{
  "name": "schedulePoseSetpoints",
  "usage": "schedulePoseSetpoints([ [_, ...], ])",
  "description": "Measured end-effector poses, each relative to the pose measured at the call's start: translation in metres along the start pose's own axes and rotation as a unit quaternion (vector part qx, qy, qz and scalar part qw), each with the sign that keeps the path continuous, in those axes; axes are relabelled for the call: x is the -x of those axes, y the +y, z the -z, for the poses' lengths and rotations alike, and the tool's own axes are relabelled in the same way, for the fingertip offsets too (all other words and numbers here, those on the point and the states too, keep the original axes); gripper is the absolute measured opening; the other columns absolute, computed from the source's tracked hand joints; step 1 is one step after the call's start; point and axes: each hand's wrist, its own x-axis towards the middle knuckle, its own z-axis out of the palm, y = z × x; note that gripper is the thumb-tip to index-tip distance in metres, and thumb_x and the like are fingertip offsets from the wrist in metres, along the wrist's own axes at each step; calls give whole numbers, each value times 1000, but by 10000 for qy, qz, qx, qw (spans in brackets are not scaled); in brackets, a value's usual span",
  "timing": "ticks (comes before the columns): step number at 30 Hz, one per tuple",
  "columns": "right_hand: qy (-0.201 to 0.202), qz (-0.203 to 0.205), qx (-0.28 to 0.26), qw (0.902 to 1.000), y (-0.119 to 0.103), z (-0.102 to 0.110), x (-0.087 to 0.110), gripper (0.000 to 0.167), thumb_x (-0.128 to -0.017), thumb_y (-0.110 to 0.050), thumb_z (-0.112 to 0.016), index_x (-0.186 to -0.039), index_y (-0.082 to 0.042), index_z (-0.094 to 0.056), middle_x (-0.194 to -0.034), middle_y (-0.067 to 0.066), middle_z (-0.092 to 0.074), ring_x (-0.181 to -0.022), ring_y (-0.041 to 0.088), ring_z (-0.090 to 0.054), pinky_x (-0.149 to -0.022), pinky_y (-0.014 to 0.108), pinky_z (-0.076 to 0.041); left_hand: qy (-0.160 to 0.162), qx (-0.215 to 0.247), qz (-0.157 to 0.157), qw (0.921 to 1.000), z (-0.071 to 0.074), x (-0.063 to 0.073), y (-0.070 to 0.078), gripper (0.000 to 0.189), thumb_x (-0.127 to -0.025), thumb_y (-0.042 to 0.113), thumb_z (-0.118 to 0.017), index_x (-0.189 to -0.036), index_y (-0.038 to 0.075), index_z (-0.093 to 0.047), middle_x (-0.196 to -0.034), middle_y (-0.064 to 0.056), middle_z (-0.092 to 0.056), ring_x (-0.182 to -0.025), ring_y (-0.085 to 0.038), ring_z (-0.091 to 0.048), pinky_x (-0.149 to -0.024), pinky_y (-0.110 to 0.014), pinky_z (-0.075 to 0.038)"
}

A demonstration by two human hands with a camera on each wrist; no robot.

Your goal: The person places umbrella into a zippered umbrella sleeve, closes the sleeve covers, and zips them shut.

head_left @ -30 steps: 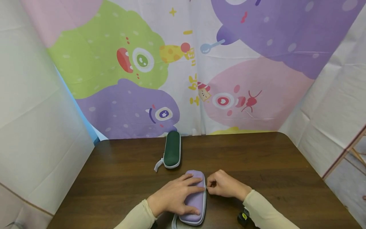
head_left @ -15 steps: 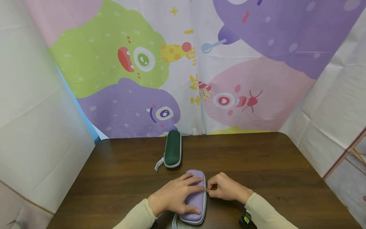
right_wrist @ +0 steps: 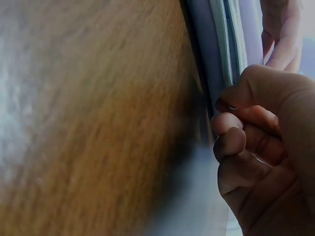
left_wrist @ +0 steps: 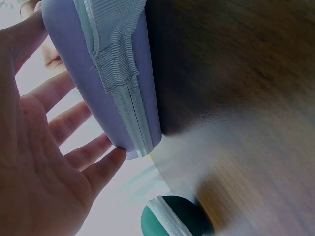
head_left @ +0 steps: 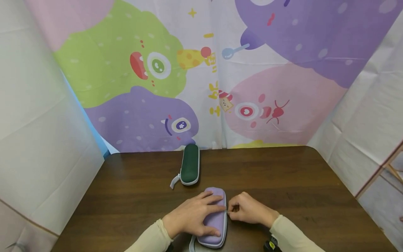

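Note:
A light purple zip case [head_left: 210, 220] lies lengthwise near the table's front. My left hand [head_left: 192, 214] rests on its top with fingers spread and fairly straight; the left wrist view shows several fingertips [left_wrist: 112, 160] on the case's upper surface. Along the right side runs a pale zipper [right_wrist: 230, 39], its two tapes parted above the fingers in the right wrist view. My right hand [head_left: 250, 209] pinches a small zipper pull [head_left: 227, 211] at that side, between thumb and curled forefinger; the fingers mostly hide it. A fabric strap [head_left: 192, 243] hangs from the case's near left corner.
Behind the purple case, a dark green zip case [head_left: 190, 164] with a pale strap lies close to the back edge of the brown wooden table [head_left: 277, 168]. A cartoon-printed cloth [head_left: 207, 129] hangs behind, and white panels [head_left: 41, 115] stand at the sides.
My right hand has slid slightly along the zipper side toward the near end. The left hand and both cases stay in place.

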Motion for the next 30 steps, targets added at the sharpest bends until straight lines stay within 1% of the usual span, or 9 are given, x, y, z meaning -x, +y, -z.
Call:
schedulePoseSetpoints([
  [16,58,193,57,9998,-5,-4,6,21,-79,-2,-73,-70,-21,-69,-71,-20,-61,-64,-12,-50,-56,10,-45,13,43,-10,10000,1,-1,0,69,-87,70,-67,-142,29,-63,-155,0,-51,-144,-32,-47,-115,-42,-45],
  [26,-131,167,-127,9997,-10,-4,7,22,-81,-2,-72,-70,-22,-68,-70,-20,-59,-62,-12,-48,-54,10,-44,73,-14,-43,10000,1,0,0,69,-86,70,-67,-141,28,-64,-154,-1,-52,-143,-32,-48,-114,-41,-45],
  [30,-104,240,-91,9996,-10,-5,8,23,-81,-2,-72,-70,-22,-68,-70,-20,-60,-62,-13,-48,-54,9,-44,108,-53,-62,9999,0,0,1,69,-86,70,-69,-141,28,-64,-154,-1,-52,-143,-32,-49,-114,-40,-45],
])
